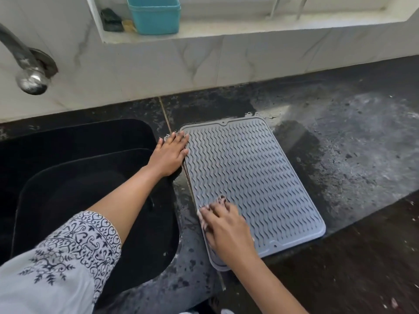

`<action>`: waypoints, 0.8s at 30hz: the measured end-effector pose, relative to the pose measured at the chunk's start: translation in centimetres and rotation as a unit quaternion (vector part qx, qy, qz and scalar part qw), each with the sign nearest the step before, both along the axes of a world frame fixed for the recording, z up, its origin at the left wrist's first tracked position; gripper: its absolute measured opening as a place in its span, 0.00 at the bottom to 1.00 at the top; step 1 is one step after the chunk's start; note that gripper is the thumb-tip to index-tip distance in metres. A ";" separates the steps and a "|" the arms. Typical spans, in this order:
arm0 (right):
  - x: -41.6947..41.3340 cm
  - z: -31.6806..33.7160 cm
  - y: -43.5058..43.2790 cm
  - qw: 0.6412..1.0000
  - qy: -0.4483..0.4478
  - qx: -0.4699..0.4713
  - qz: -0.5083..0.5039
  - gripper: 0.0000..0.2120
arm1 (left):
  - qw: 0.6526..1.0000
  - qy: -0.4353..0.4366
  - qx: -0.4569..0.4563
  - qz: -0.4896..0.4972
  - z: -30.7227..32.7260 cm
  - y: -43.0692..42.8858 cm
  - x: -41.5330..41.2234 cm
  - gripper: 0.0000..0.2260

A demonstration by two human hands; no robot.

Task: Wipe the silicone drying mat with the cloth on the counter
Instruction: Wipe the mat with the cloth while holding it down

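One grey silicone mat (249,177) is lying on one dark counter (340,143). Two bare hands are showing, one left hand (170,152) and one right hand (224,227), with one patterned sleeve (74,252). One black sink (68,143) is sitting below one metal tap (29,71). One teal container (155,17) and one dark scrubber (111,20) are resting on one ledge (249,28).

Cloth (223,199) almost all under the right grip (224,227), only scraps peeking past blurred fingertips (212,209). That grip also covers the mat (249,177) corner by the table's front edge. Tap (27,64) cut off left, teal tub (156,17) cut off on top. Dark lump (111,20) beside it, can't tell what.
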State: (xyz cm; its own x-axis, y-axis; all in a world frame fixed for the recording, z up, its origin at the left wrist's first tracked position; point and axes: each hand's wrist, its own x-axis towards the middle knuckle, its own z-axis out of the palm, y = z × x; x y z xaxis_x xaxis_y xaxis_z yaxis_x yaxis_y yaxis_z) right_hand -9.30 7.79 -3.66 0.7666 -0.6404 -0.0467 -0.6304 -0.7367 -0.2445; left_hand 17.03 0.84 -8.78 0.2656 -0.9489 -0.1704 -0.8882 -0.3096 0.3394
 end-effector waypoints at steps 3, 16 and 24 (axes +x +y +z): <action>-2.0 1.9 0.5 0.996 0.056 0.075 0.009 0.15 | 0.999 0.009 0.032 0.007 0.7 -0.3 -0.1 0.24; 1.4 -1.5 -1.3 0.998 -0.009 -0.049 -0.025 0.14 | 0.999 0.008 -0.011 0.049 0.7 3.0 -5.6 0.24; -8.2 2.5 5.5 0.997 0.048 0.042 0.034 0.15 | 0.993 -0.014 -0.070 0.098 -0.6 3.0 -6.6 0.22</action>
State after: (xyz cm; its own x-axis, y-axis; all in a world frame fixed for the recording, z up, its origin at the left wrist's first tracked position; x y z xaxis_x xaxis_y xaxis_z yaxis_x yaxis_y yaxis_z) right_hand -17.54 13.29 -1.12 0.7981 -0.5774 -0.1724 -0.6025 -0.7587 -0.2479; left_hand 10.47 3.85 -9.36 0.4499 -0.8926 -0.0304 -0.8253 -0.4285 0.3677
